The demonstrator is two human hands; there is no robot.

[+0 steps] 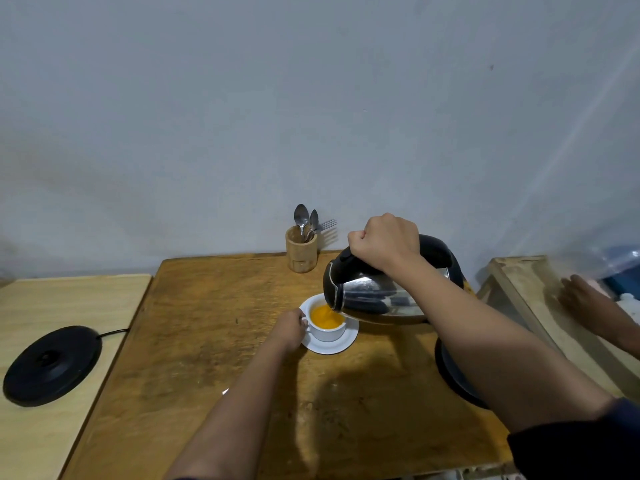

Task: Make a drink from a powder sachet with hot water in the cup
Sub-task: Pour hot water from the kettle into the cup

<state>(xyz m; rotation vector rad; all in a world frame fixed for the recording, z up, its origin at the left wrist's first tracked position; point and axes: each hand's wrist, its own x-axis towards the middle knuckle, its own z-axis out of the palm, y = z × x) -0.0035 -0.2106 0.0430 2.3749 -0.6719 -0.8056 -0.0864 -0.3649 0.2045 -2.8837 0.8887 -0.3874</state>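
A white cup [329, 332] holding orange liquid stands on a white saucer [341, 344] in the middle of the brown wooden table [207, 323]. My left hand [289, 329] grips the cup's handle on its left side. My right hand [384, 242] is closed around the black handle of a steel kettle [374, 296]. The kettle is tilted to the left, its spout right over the cup's rim. A small white scrap [225, 391] peeks out beside my left forearm; I cannot tell what it is.
A wooden holder [301, 252] with spoons and a fork stands at the table's back edge. A black kettle base [52, 365] with a cord lies on the pale table at the left. Another black round base [453, 375] sits under my right arm. Another person's hand [585, 303] rests on a wooden crate at the right.
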